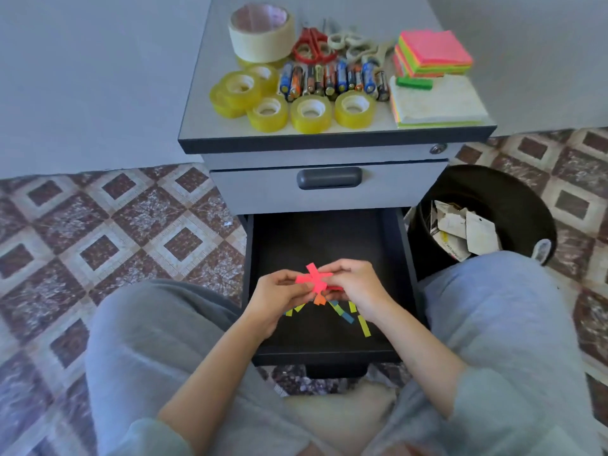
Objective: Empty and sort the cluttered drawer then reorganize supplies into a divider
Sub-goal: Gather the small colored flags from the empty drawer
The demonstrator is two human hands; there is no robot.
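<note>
Both hands are over the open drawer (322, 238), its black floor mostly bare.
- Left hand (278, 299): fingers curled, thumb and forefinger pinching a small bundle of pink strips (315, 277) from the left.
- Right hand (357, 287): fingers curled, pinching the same bundle from the right. The hands nearly touch.
- The bundle is held above the drawer floor with its strips crossed and fanned; how many there are cannot be told, as the fingers cover the ends.
- Loose strips (363, 325) of yellow, blue and orange lie on the drawer floor just under the hands. Some are partly hidden by the palms and wrists.

On the cabinet top (329, 143) are clear tape rolls (311, 113), a masking tape roll (261, 32), a row of batteries (332, 80), red scissors (314, 46) and sticky note pads (434, 52).
- The pale scissors behind the batteries are blurred and overlap, so the count is unclear.

Right of the cabinet, a black bin (493, 189) holds crumpled paper (460, 228). Its near edge is cut off by a knee.
</note>
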